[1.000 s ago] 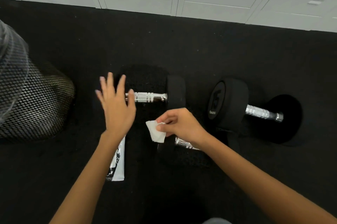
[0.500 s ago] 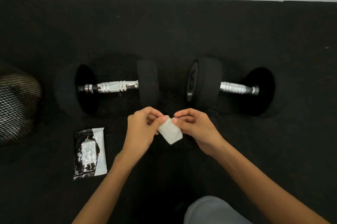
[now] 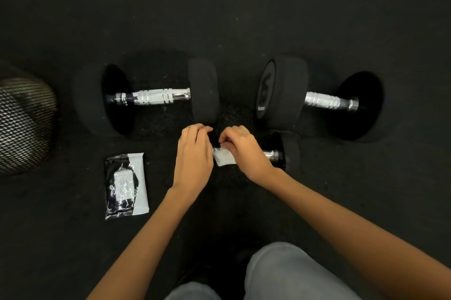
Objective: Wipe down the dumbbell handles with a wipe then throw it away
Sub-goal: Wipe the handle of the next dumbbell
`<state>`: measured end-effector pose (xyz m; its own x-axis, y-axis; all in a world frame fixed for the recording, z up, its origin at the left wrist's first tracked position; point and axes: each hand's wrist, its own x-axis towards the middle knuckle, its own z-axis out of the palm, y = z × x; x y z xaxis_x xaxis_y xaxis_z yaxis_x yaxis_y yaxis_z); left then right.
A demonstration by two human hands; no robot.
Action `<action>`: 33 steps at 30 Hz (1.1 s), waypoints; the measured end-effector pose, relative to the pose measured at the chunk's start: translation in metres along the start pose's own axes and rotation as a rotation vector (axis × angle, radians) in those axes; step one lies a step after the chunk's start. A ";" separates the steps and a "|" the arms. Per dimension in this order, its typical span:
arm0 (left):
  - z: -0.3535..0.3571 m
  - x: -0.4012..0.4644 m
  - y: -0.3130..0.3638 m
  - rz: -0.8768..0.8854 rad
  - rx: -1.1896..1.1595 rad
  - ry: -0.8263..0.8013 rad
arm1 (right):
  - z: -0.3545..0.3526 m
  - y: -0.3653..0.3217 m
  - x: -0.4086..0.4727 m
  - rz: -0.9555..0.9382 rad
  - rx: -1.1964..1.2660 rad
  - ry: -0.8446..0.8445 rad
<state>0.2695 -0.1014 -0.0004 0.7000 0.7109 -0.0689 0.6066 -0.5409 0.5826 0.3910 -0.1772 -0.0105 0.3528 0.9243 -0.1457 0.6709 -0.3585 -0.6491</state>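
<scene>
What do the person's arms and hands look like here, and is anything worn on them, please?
Both forearms are bare from the bottom edge of the picture to the wrist, with no sleeve in view. The left hand and the right hand wear no gloves, and no watch, bracelet or ring shows. Fingernails look short and unpainted, though the picture is too soft to be sure.

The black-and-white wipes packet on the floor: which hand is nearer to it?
Left. The left hand is just right of the black-and-white wipes packet; the right hand is farther right, beyond the white wipe.
</scene>
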 end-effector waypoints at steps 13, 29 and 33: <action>0.013 -0.001 -0.008 0.017 -0.126 0.103 | 0.005 0.008 -0.038 -0.075 -0.171 0.098; 0.017 -0.002 -0.012 0.013 -0.151 0.154 | 0.020 -0.001 0.001 0.071 -0.110 -0.024; 0.017 -0.003 -0.014 0.022 -0.150 0.154 | 0.022 0.003 -0.009 -0.022 -0.093 0.013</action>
<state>0.2656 -0.1036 -0.0220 0.6397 0.7661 0.0627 0.5208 -0.4920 0.6976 0.3755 -0.1839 -0.0271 0.3456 0.9304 -0.1219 0.7360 -0.3494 -0.5799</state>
